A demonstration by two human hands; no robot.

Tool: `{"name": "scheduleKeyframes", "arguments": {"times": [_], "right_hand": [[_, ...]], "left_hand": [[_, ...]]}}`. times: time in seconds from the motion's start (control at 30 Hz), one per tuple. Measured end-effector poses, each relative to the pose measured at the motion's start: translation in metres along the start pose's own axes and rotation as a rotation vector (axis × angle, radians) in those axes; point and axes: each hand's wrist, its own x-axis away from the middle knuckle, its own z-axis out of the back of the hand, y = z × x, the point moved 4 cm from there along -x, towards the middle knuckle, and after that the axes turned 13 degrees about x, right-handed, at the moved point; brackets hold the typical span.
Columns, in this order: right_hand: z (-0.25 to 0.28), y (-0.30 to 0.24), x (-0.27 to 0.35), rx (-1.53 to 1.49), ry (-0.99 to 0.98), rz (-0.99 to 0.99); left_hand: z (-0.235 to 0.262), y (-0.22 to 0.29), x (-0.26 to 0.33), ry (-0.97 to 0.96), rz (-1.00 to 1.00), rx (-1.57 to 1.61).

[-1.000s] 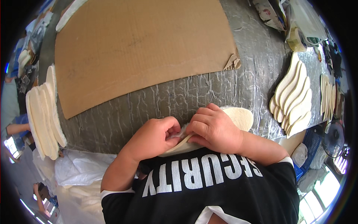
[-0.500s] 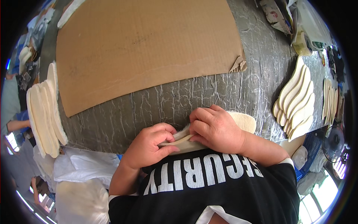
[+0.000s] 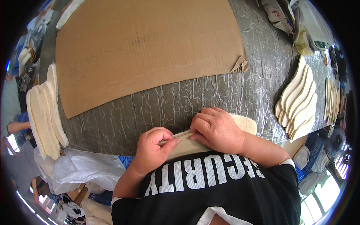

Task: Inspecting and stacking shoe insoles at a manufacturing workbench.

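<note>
A cream, fuzzy insole (image 3: 245,124) lies along the near edge of the table, close to my black shirt. My left hand (image 3: 152,148) pinches its left part, thumb on the near side and fingers curled over the far edge. Closer to the middle, my right hand (image 3: 217,129) grips the same edge between thumb and bent fingers. The insole's rounded right end shows beyond my right wrist. Between my hands the edge looks pressed together into a thin line. My fingers hide part of it.
A large cardboard sheet (image 3: 150,48) covers much of the grey, wrinkled tabletop (image 3: 150,97). Cream insoles (image 3: 43,116) are stacked at the left, and more insoles (image 3: 300,99) fan out at the right. White plastic (image 3: 90,167) hangs below the left edge. Another person (image 3: 18,127) is at far left.
The gap along the insole's edge between my hands has closed, and my left thumb and fingers have drawn together. At lower left, the bulging white bag has given way to boxes and cream pieces.
</note>
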Motion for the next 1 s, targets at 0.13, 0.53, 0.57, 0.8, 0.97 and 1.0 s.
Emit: {"name": "scheduleKeyframes", "arguments": {"times": [0.13, 0.53, 0.57, 0.8, 0.97, 1.0], "right_hand": [[-0.002, 0.0, 0.0, 0.007, -0.009, -0.032], [-0.003, 0.0, 0.001, -0.014, 0.053, -0.031], [-0.002, 0.0, 0.001, -0.012, 0.063, -0.026], [-0.001, -0.002, 0.001, -0.04, 0.098, 0.014], [0.008, -0.005, 0.004, 0.058, 0.056, 0.074], [0.014, -0.004, 0.004, 0.063, 0.059, 0.071]], "left_hand": [[-0.002, 0.0, 0.003, 0.038, 0.021, -0.033], [-0.004, -0.006, 0.013, 0.195, 0.07, 0.029], [-0.005, -0.004, 0.013, 0.213, 0.052, 0.038], [-0.002, 0.02, -0.012, -0.049, -0.154, -0.297], [-0.01, 0.019, -0.017, -0.282, -0.186, -0.332], [-0.011, 0.019, -0.016, -0.285, -0.192, -0.332]]}}
